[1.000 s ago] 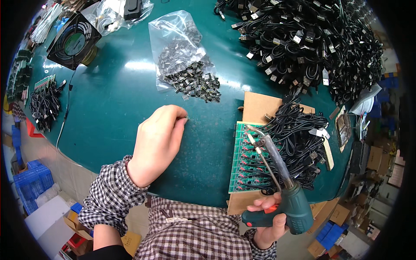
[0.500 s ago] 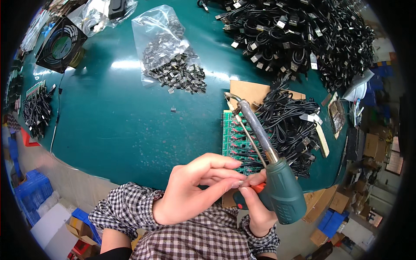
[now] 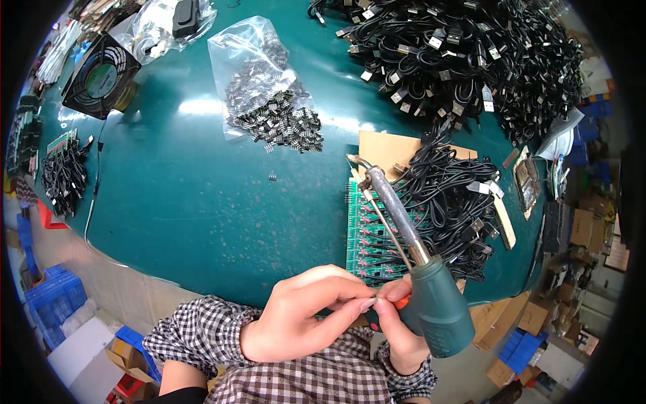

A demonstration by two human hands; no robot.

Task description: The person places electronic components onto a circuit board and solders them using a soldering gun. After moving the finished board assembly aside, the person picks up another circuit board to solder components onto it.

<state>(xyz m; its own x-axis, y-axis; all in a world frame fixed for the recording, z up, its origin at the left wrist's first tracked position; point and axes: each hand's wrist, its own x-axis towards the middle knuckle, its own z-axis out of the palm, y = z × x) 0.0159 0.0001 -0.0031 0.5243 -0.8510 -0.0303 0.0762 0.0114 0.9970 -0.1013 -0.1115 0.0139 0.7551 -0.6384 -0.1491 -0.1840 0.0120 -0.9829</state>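
My right hand is closed on a soldering gun with a dark green body, its metal barrel slanting up and left. The tip of the gun is over a piece of brown cardboard. In front of my body, my left hand is closed in a pinch that meets the right fingertips. Whatever tiny thing lies between them is too small to name. Just beyond the hands is a panel of green circuit boards, with black cables running off to the right.
A big heap of black USB cables fills the far right. Small black pin connectors spill from a clear plastic bag, and one loose connector lies nearer. Far left are a black fan and a bundle of wired boards.
My left fingers have drawn in and now meet the right fingertips more closely. The right hand still grips the soldering gun. The whole view has shifted slightly.
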